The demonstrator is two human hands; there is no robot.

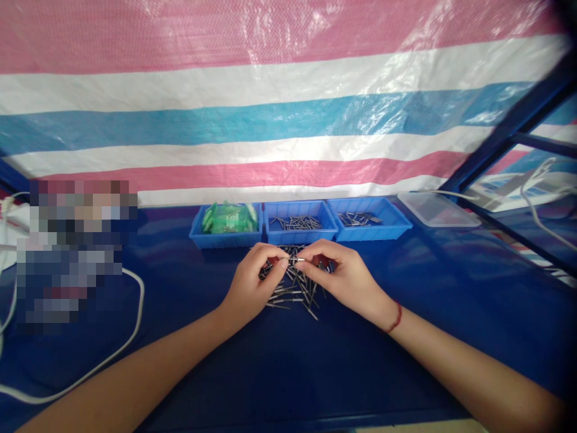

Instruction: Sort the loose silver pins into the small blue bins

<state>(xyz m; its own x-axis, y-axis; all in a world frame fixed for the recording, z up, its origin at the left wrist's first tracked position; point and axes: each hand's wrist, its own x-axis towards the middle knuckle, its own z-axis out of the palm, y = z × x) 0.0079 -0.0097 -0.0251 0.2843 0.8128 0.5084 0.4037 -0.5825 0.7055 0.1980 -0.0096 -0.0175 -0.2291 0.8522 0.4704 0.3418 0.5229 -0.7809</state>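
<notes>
My left hand (pixel 259 273) and my right hand (pixel 340 273) meet over the middle of the table, each closed in a pinch of thumb and forefinger. Between the fingertips lies a thin metal blind rivet (pixel 294 259), held level by its two ends. Right below and behind the hands spreads a loose pile of blind rivets (pixel 295 293), partly hidden by the fingers. Just beyond stand three blue bins in a row: the left bin (pixel 225 242) holds green packets (pixel 229 219), while the middle bin (pixel 301 236) and right bin (pixel 383 230) hold more rivets.
A clear plastic lid (pixel 439 210) lies right of the bins. White cable (pixel 139 294) curves over the blue table (pixel 297 373) at left, near a pixelated patch. Striped plastic sheeting (pixel 270 126) hangs behind, and a blue metal frame (pixel 505 129) rises at right.
</notes>
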